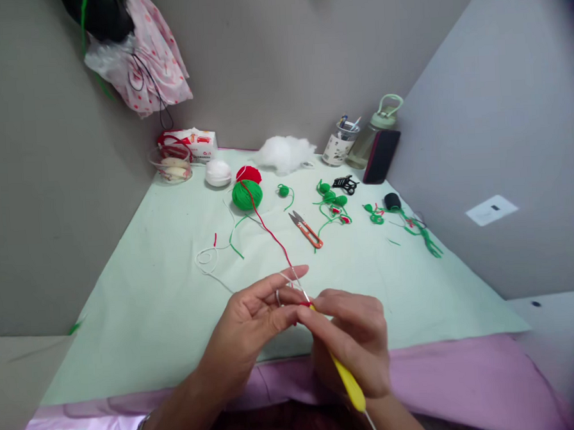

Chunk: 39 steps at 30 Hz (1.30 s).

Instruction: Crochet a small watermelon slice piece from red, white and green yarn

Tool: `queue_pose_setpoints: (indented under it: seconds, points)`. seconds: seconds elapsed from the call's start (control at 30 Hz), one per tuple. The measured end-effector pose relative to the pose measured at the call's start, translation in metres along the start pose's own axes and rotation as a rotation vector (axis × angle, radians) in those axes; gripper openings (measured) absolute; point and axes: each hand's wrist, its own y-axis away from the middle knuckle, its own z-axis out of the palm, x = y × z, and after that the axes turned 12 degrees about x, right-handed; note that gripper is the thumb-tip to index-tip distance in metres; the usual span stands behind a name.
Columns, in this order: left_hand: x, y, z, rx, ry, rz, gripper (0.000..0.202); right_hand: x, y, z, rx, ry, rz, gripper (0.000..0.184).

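My left hand (258, 316) is closed, thumb against fingers, pinching a small piece of red crochet work (305, 303) that is mostly hidden by the fingertips. Red yarn (269, 229) runs over its raised index finger, and white yarn lies there too. Closed round a crochet hook with a yellow handle (348, 382), my right hand (353, 333) touches the left fingertips. The hook's metal shaft (301, 288) points up and away, at the red piece. A red yarn ball (249, 174) sits behind a green yarn ball (246, 196).
Orange thread snips (307, 230) lie beyond my hands. Several small green crocheted pieces (329, 197) lie to their right. A white yarn ball (218, 173), white stuffing (286, 154), a pen cup (340, 145), a bottle (372, 133) and a phone (383, 157) stand along the back wall.
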Motion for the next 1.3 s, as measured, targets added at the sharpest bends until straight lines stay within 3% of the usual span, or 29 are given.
queue_pose_setpoints:
  seconds: [0.1, 0.2, 0.33, 0.43, 0.7, 0.87, 0.93, 1.07, 1.2, 1.3]
  points:
    - [0.001, -0.004, 0.003, 0.033, 0.013, 0.013, 0.036, -0.004, 0.001, 0.012, 0.124, -0.172, 0.325, 0.039]
    - [0.002, -0.007, 0.005, 0.075, 0.035, 0.018, 0.037, -0.001, -0.001, 0.02, 0.135, -0.415, 0.682, 0.024]
    - [0.004, -0.01, 0.004, 0.153, 0.006, 0.035, 0.039, 0.008, -0.004, 0.022, 0.136, -0.604, 0.915, 0.012]
    - [0.004, -0.01, 0.003, 0.197, -0.007, 0.076, 0.04, 0.01, -0.004, 0.02, 0.142, -0.575, 0.892, 0.011]
    - [0.003, -0.01, 0.0, 0.222, -0.06, 0.103, 0.043, 0.008, -0.009, 0.016, 0.077, -0.423, 0.668, 0.019]
    - [-0.004, -0.012, 0.005, 0.252, -0.018, 0.099, 0.048, 0.003, 0.003, 0.013, -0.043, 0.038, 0.2, 0.037]
    - [-0.006, -0.011, 0.008, 0.221, 0.08, 0.015, 0.048, 0.0, 0.008, 0.015, 0.004, 0.06, 0.125, 0.041]
    - [-0.005, -0.009, 0.008, 0.155, 0.164, -0.086, 0.045, -0.002, 0.005, 0.02, 0.127, -0.193, 0.429, 0.037]
    - [0.0, -0.01, 0.005, 0.136, 0.154, -0.066, 0.043, 0.005, -0.006, 0.014, -0.022, -0.475, 0.751, 0.025]
    - [0.002, -0.013, 0.005, 0.123, 0.153, -0.058, 0.043, 0.011, -0.007, 0.012, -0.043, -0.625, 0.875, 0.012]
